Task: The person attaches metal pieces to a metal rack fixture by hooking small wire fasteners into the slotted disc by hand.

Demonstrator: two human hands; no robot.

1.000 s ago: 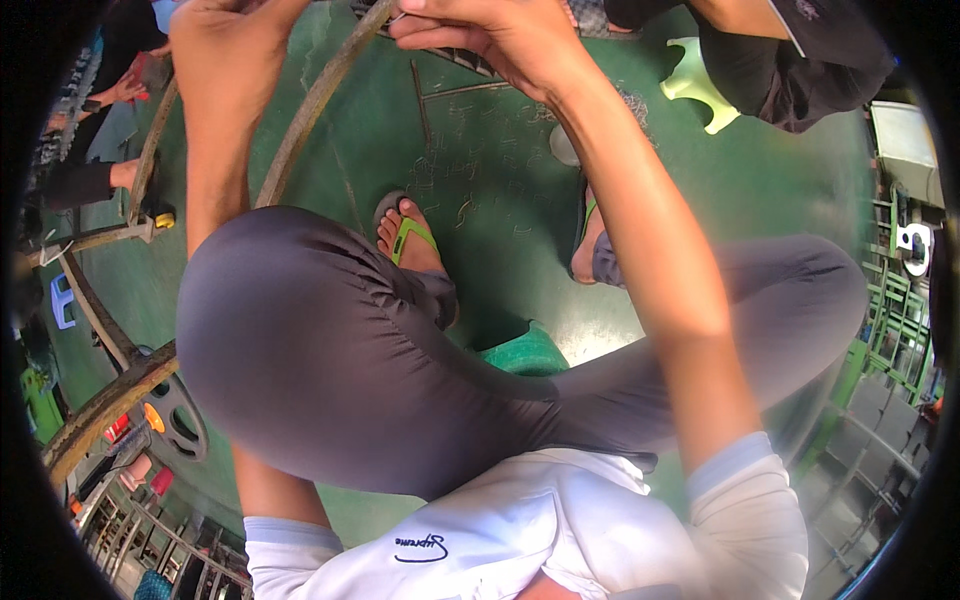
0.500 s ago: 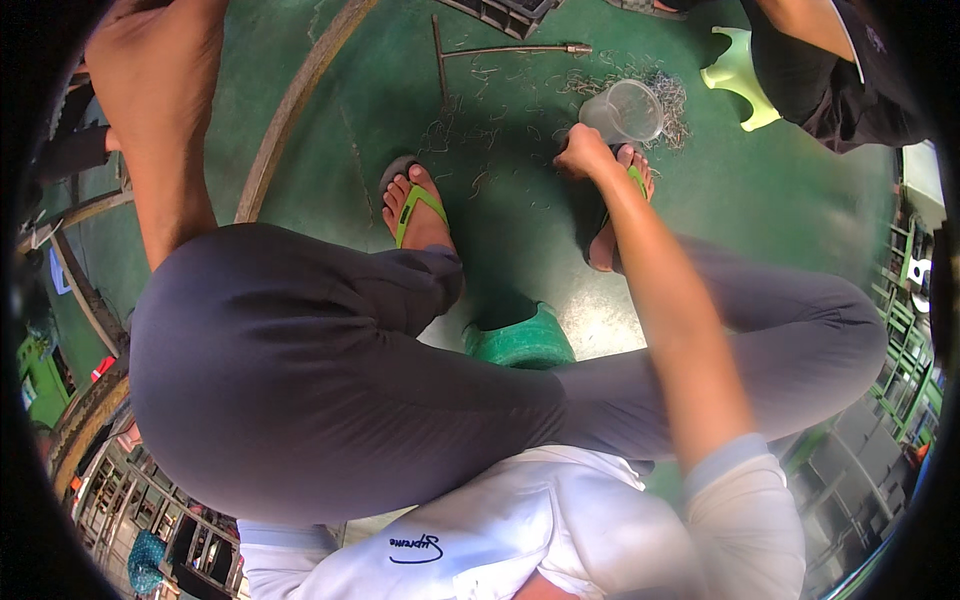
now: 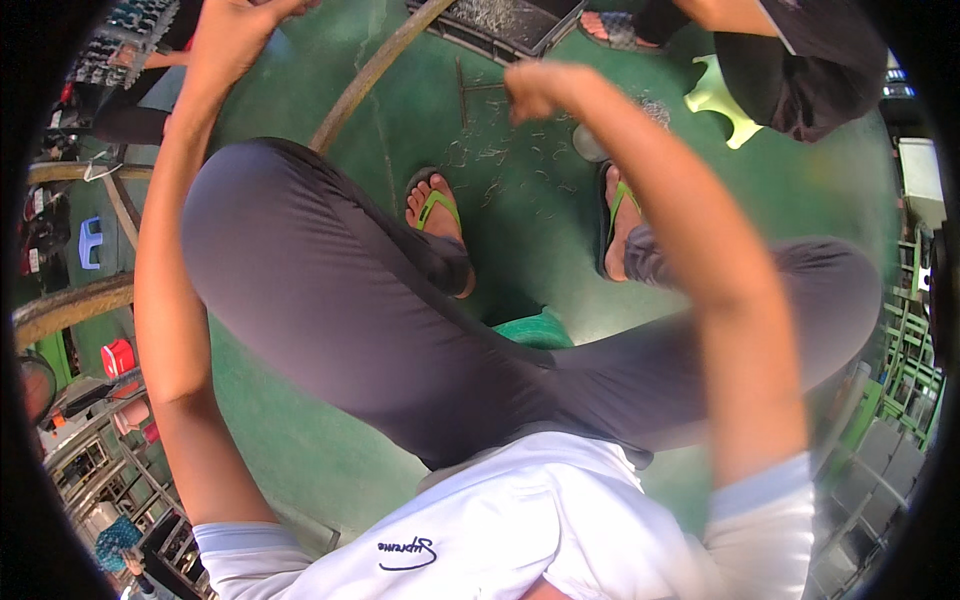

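Note:
My left hand (image 3: 240, 35) is raised at the upper left, its thumb and fingers drawn together; the tips run into the picture's edge, so whatever they hold is hidden. Blurred by motion, my right hand (image 3: 540, 92) has curled fingers above the green floor, and I cannot make out anything in them. Beneath it lies a T-shaped metal rod (image 3: 462, 95), partly covered. A clear plastic cup (image 3: 590, 143) stands beside my right forearm, which hides part of it. Behind the cup is a pile of small metal pieces (image 3: 655, 112), with more scattered bits (image 3: 487, 190) between my feet.
A dark crate (image 3: 470, 42) holding small metal pieces is at the top. A curved bar (image 3: 370, 85) runs past my left knee. Someone in dark clothes (image 3: 800, 80) sits by a yellow-green stool (image 3: 712, 95). Part of a green stool (image 3: 535, 330) shows beneath me.
My right hand has left the cup's side and moved up and left. My left hand has come into view at the top. My left knee has shifted, and more of the crate shows.

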